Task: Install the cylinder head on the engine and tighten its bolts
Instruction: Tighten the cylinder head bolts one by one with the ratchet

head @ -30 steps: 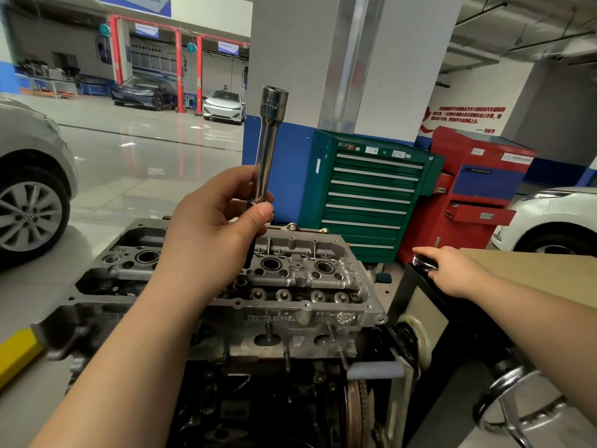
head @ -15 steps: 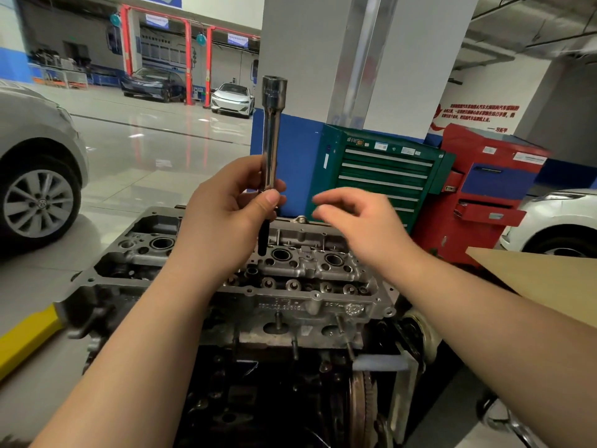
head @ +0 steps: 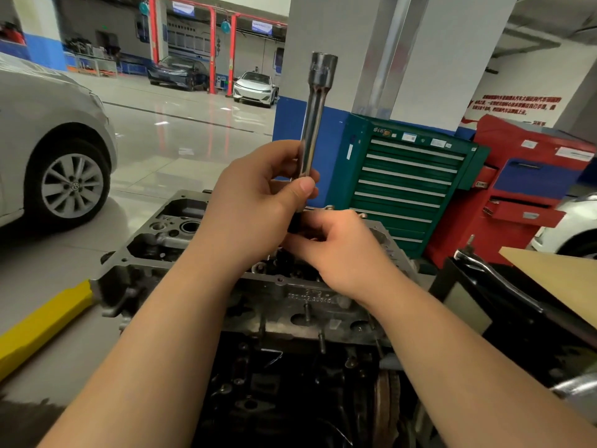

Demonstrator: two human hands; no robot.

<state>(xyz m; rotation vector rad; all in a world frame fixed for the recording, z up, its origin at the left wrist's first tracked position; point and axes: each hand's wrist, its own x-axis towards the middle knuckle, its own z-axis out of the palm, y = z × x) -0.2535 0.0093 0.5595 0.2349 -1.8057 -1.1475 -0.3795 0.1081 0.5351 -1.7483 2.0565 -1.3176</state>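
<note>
Far left of frame, a silver car [head: 48, 130] is sitting on the glossy floor, w/ a yellow bar [head: 42, 324] lying lower left. Upper left background is showing red lift posts [head: 211, 53], a dark car [head: 176, 72] & a white car [head: 255, 88].

Centre: the left hand [head: 255, 205] is gripping a long chrome socket extension [head: 315, 124] near its lower end, thumb & fingers curled round the shaft, tool standing nearly upright w/ the wide socket end at top, in front of a grey & blue pillar [head: 371, 59]. Just below & right of it, the right hand [head: 339, 247] is curling its fingers at the tool's dark lower tip; can't tell exactly what it's pinching, contact pt is hidden behind the left hand.

Under both hands the cylinder head [head: 290, 295] is sitting on top of the engine [head: 290, 383], lower centre of frame, studs sticking out of its near face.

Right of centre, a green tool cabinet [head: 403, 176] is standing beside a red tool cart [head: 529, 189]. Far right, a ratchet handle [head: 494, 276] is lying on a dark stand next to a tan board [head: 555, 273], w/ part of a white car [head: 575, 227] behind
</note>
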